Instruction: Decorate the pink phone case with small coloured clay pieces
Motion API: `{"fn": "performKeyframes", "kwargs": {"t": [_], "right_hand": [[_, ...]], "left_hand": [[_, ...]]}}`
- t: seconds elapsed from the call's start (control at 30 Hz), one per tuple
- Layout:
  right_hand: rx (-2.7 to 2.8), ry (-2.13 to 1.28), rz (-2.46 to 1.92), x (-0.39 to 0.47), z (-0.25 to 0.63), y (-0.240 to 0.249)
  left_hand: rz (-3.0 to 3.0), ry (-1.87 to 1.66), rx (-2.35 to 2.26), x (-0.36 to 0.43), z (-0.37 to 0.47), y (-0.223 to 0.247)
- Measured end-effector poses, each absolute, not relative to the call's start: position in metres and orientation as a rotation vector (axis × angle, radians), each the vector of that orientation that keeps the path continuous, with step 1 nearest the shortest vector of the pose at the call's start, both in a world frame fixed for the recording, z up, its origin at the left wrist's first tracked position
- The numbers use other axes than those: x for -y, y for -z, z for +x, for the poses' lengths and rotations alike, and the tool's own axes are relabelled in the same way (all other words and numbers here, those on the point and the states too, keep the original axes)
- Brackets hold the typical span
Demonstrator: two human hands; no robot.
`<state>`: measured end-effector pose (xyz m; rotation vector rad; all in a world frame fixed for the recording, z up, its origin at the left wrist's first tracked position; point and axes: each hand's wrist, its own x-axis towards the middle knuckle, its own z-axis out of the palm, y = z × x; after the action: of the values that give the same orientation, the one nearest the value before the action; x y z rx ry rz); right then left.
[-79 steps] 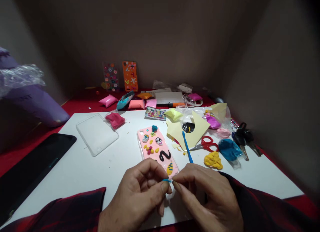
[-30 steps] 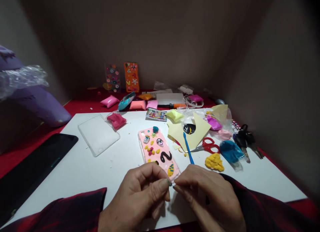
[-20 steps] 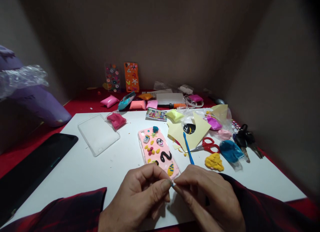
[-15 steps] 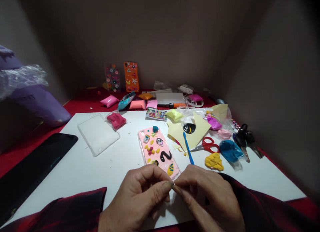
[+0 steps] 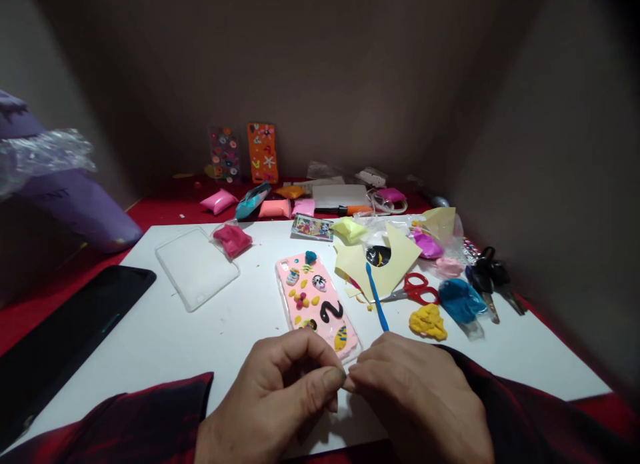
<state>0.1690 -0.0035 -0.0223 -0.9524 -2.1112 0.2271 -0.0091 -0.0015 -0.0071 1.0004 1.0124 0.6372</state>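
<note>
My left hand (image 5: pixel 285 391) is closed in a pinch of thumb and forefinger at the front of the white board (image 5: pixel 240 344). Meeting it fingertip to fingertip, my right hand (image 5: pixel 420 397) is closed as well. Whatever lies between the fingertips is too small to make out. Just beyond them is a pink phone case (image 5: pixel 320 311) decorated with clay shapes, among them a black curved strip (image 5: pixel 331 312) and a yellow striped piece (image 5: pixel 341 338). A blue modelling tool (image 5: pixel 377 297) rests past my right hand, beside red-handled scissors (image 5: pixel 415 289) and a yellow clay lump (image 5: pixel 428 323).
A clear phone case (image 5: pixel 197 267) and a crimson clay packet (image 5: pixel 233 240) lie at the left. Cream paper (image 5: pixel 400 251), a blue clay packet (image 5: pixel 460 300) and keys (image 5: pixel 485 277) are at the right. A black slab (image 5: pixel 65 344) borders the board's left side; decorated cases (image 5: pixel 263 154) stand behind.
My right hand has rolled over slightly, its fingers now more bunched and its thumb less visible. My left hand stays almost still, and the things on the board have not moved.
</note>
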Motion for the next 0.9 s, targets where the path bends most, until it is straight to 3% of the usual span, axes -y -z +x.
{"fn": "performKeyframes", "kwargs": {"t": [0.47, 0.9], "right_hand": [[1.864, -0.228, -0.986, 0.01, 0.159, 0.019], [1.98, -0.321, -0.979, 0.002, 0.164, 0.014]], "left_hand": [[0.838, -0.683, -0.931, 0.001, -0.007, 0.009], [0.939, -0.708, -0.941, -0.001, -0.008, 0.007]]}}
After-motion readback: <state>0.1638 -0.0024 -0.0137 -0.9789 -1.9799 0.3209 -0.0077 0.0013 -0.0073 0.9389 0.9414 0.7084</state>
